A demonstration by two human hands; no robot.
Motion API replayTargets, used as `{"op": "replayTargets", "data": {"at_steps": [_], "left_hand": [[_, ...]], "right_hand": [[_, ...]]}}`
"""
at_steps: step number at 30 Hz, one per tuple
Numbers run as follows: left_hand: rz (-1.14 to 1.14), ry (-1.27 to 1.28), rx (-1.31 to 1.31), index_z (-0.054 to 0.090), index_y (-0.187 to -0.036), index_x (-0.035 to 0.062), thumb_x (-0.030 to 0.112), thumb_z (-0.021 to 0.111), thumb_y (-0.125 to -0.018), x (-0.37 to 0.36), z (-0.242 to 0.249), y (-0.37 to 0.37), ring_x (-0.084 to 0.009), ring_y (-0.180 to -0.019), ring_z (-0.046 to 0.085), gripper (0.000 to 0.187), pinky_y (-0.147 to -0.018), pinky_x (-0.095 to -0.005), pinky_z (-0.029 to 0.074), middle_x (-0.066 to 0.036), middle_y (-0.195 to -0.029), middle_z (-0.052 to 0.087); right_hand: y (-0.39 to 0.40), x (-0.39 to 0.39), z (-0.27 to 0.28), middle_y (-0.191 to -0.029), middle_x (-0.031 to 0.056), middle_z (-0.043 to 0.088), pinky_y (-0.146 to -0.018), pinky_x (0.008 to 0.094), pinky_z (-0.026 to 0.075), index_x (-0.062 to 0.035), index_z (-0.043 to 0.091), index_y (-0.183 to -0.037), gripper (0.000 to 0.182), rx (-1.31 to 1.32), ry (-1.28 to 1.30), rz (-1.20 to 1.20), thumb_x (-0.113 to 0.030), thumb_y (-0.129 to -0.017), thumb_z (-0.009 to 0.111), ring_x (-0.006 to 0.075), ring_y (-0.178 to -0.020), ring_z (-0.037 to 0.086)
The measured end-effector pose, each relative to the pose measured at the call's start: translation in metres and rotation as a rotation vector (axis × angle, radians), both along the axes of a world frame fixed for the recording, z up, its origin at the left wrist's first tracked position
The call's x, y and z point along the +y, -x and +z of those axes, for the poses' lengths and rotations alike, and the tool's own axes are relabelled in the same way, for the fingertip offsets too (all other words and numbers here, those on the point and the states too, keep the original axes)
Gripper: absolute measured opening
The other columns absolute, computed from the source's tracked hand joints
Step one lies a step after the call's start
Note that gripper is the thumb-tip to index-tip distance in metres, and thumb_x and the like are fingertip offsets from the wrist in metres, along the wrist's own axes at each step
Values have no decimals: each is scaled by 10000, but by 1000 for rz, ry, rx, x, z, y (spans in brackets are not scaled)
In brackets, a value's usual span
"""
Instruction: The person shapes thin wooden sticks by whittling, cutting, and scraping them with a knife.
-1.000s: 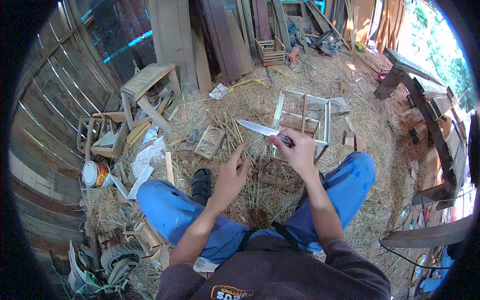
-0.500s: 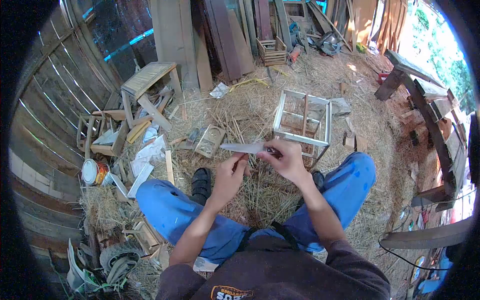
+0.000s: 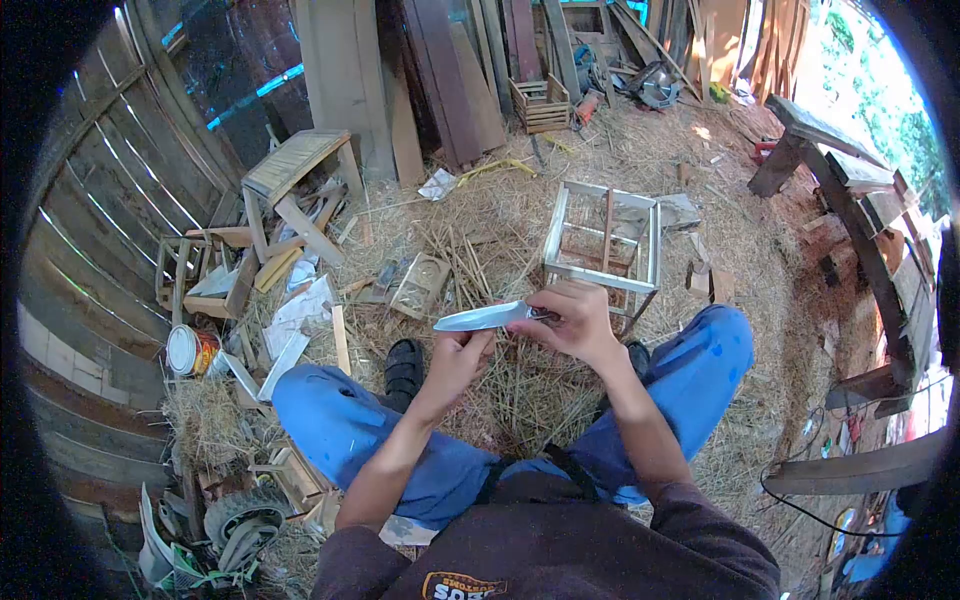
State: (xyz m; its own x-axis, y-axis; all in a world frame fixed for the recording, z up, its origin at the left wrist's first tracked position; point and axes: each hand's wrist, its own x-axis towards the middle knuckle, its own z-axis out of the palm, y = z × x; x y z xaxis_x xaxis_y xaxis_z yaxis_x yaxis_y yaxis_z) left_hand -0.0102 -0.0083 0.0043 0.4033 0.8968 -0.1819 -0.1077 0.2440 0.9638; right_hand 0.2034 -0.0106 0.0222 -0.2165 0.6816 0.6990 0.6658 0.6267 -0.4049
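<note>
A knife (image 3: 484, 318) with a shiny blade is held level over my knees, tip pointing left. My right hand (image 3: 570, 322) grips its handle. My left hand (image 3: 460, 355) sits just under the blade with its fingers curled, pinching something thin that I cannot make out; the fingertips touch the blade's underside. Both hands hover above straw between my blue trouser legs (image 3: 350, 420). A small pale wooden frame box (image 3: 603, 240) stands on the straw just beyond the hands.
Straw and thin sticks cover the floor. A small wooden stool (image 3: 295, 165) and scrap boards lie to the left, with a tin can (image 3: 190, 350). Planks lean on the back wall beside a slatted crate (image 3: 541, 103). A heavy timber bench (image 3: 850, 200) runs along the right.
The knife came down from in front of the frame box and turned level. My left hand closed from spread fingers and rose to meet the blade.
</note>
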Motion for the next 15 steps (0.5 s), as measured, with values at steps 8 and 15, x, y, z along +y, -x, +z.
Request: {"op": "replayTargets", "data": {"at_steps": [8, 15], "left_hand": [[-108, 73, -108, 574, -1319, 85, 266, 535, -1036, -7, 22, 2, -4, -485, 257, 339, -426, -209, 175, 102, -624, 327], [-94, 115, -103, 548, -1375, 89, 243, 523, -1045, -5, 22, 9, 7, -485, 247, 365, -428, -191, 189, 111, -638, 322]], "right_hand": [[-41, 7, -4, -802, 99, 734, -612, 352, 520, -73, 740, -809, 292, -23, -38, -311, -314, -700, 863, 265, -704, 705], [-42, 6, 5, -759, 96, 715, -615, 348, 525, -58, 741, -828, 313, 37, -55, -481, -323, -714, 862, 260, -661, 691]]}}
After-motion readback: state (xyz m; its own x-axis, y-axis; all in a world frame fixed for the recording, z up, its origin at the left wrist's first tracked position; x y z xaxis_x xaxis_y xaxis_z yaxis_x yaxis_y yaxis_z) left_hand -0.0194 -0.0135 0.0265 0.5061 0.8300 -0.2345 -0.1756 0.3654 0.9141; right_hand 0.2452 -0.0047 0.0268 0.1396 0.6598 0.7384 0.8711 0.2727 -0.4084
